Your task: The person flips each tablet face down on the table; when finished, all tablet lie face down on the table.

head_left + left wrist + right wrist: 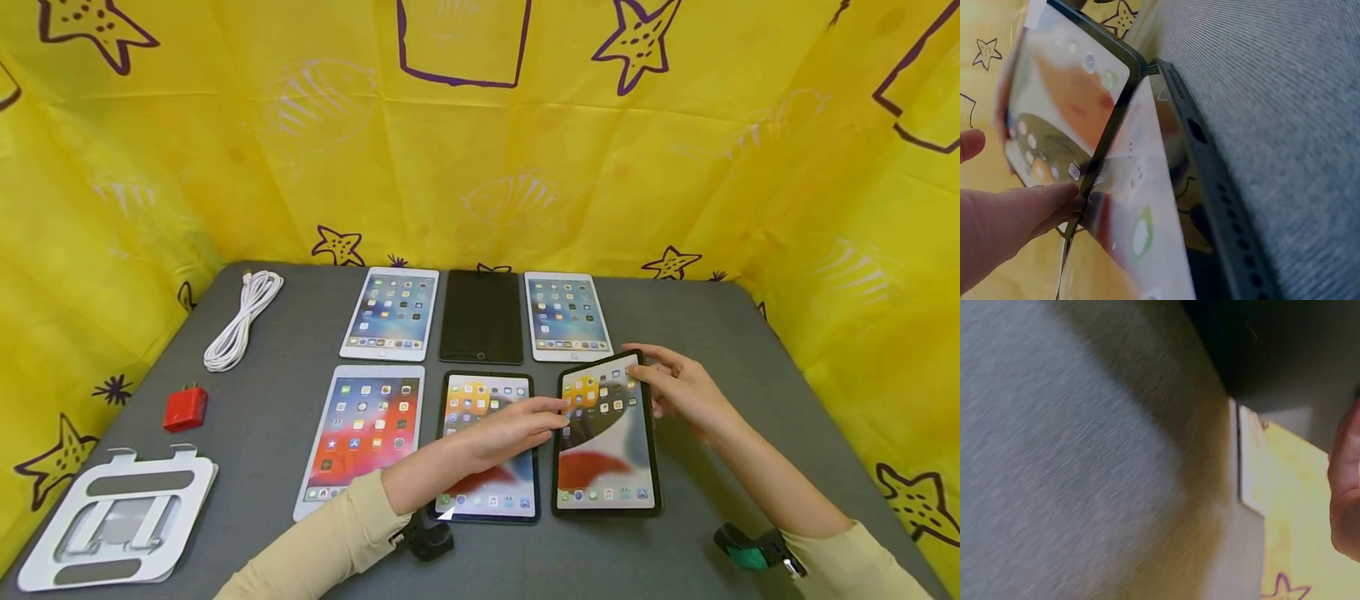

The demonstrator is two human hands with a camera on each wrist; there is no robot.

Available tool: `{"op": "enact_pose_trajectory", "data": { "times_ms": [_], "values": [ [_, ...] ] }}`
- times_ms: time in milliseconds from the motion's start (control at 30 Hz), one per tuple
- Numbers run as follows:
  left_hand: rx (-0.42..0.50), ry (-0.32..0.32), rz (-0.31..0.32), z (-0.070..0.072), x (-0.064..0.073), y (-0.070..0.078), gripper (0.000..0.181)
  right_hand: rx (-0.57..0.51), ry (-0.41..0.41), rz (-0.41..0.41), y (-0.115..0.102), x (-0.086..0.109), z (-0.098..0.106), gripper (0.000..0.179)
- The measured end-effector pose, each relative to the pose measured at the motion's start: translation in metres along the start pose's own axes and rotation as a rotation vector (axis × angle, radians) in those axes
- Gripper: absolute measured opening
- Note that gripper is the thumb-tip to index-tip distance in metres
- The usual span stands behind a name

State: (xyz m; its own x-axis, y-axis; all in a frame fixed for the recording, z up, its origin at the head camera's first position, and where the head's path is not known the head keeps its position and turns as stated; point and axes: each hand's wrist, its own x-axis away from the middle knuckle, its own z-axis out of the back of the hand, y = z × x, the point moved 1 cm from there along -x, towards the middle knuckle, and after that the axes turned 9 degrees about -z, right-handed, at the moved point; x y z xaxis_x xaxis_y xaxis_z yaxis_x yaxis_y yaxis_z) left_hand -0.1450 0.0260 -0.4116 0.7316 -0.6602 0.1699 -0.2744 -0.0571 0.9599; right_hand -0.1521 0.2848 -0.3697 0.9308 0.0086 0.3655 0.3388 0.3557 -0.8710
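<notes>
A black-framed tablet (606, 442) is tilted at the front right, its top raised off the table and its screen lit. My right hand (686, 387) pinches its upper right corner, thumb on the front and fingers behind. In the right wrist view the tablet's dark back (1285, 356) leans over the grey cloth. My left hand (510, 429) reaches across a second black-framed tablet (491, 500), its extended fingertips touching the raised tablet's left edge. Up close in the left wrist view, those fingers (1035, 209) meet the edge, with the thumb apart.
Around them lie a white tablet (365, 433) and, behind, two white tablets (392, 312), (567, 312) flanking a dark-screened one (481, 317). Left are a coiled white cable (243, 321), a red charger plug (184, 408) and a folded white stand (120, 517). Yellow cloth (450, 167) walls the grey table.
</notes>
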Motion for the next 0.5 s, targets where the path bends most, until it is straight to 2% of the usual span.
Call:
{"op": "enact_pose_trajectory", "data": {
  "times_ms": [67,167,233,300,367,500],
  "values": [
    [-0.144,0.003,-0.023,-0.003,0.0,0.001,0.052,0.015,0.014,0.026,-0.007,0.0,-0.004,0.05],
    [-0.44,-0.008,-0.084,-0.012,0.004,0.005,0.052,0.024,0.017,0.046,-0.017,0.0,-0.01,0.051],
    [-0.551,-0.026,-0.126,-0.02,0.008,0.011,0.057,0.028,0.016,0.049,-0.022,0.0,-0.014,0.052],
    [-0.601,-0.031,-0.155,-0.027,0.011,0.016,0.062,0.03,0.012,0.049,-0.026,-0.001,-0.017,0.052],
    [-0.6,-0.022,-0.166,-0.032,0.013,0.021,0.067,0.032,0.006,0.048,-0.03,-0.003,-0.02,0.052],
    [-0.589,0.046,-0.174,-0.038,0.015,0.029,0.075,0.025,-0.008,0.055,-0.038,-0.005,-0.027,0.053]
  ]
}}
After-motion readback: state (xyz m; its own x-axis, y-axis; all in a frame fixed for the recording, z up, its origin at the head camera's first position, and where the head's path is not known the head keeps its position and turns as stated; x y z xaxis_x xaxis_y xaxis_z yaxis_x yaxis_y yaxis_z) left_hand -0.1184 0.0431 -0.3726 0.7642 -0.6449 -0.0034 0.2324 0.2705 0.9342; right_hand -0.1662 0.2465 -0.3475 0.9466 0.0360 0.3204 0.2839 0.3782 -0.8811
